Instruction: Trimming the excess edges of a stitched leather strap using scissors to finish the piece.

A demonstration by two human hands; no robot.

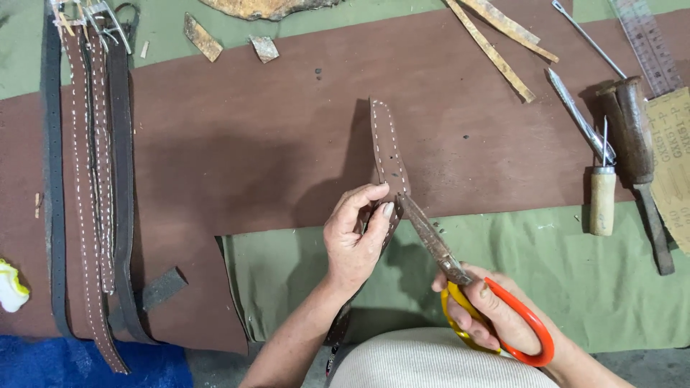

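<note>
left hand (353, 241): pinching a brown stitched strap (388, 154), thumb and fingers clamped on it about midway; top end stands up over the brown sheet (251, 129)
right hand (496, 309): fingers closed through the handles of the scissors (460, 276), one loop orange, one yellow
blades: tips meet the strap's edge right by the left thumb, can't tell how far they gape
left side: bunch of finished straps (93, 187) lying lengthwise
right side: awl (602, 194), dark-handled tool (636, 144) and ruler (650, 43) on the sheet and green cloth (575, 280)
top: leather scraps (496, 39)
</note>
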